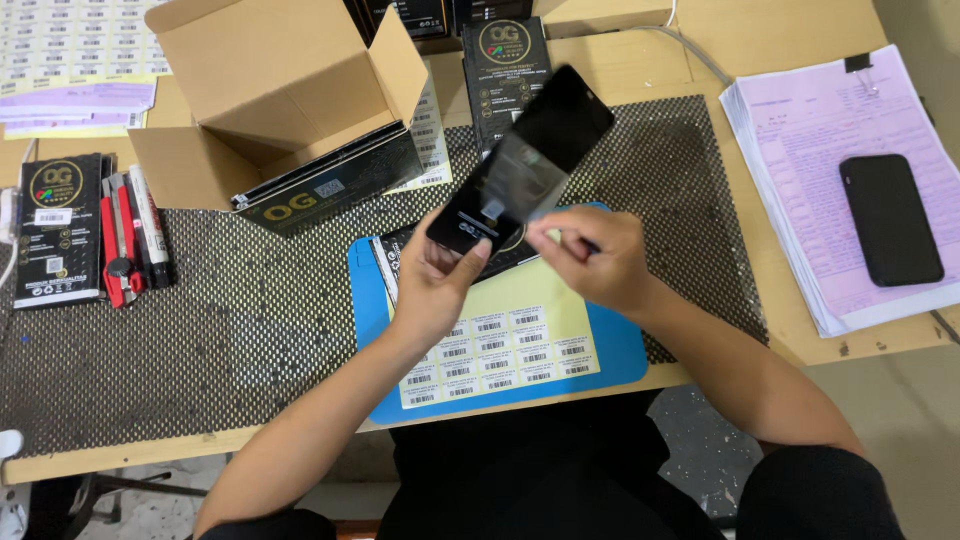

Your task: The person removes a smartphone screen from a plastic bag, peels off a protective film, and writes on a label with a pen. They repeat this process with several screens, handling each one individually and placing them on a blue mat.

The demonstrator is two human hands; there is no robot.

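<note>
At centre frame the left hand (437,275) grips the bottom of a black screen panel (525,160), the right hand (590,262) pinches its edge above the sticker sheet (510,350); more flat packs (330,185) wait in the box (270,100).

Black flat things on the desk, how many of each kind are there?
Glass panel held by the left hand and right hand: 1
Phone on the pink papers: 1
Flat black packs lying out on the desk: 3
Total: 5
</note>
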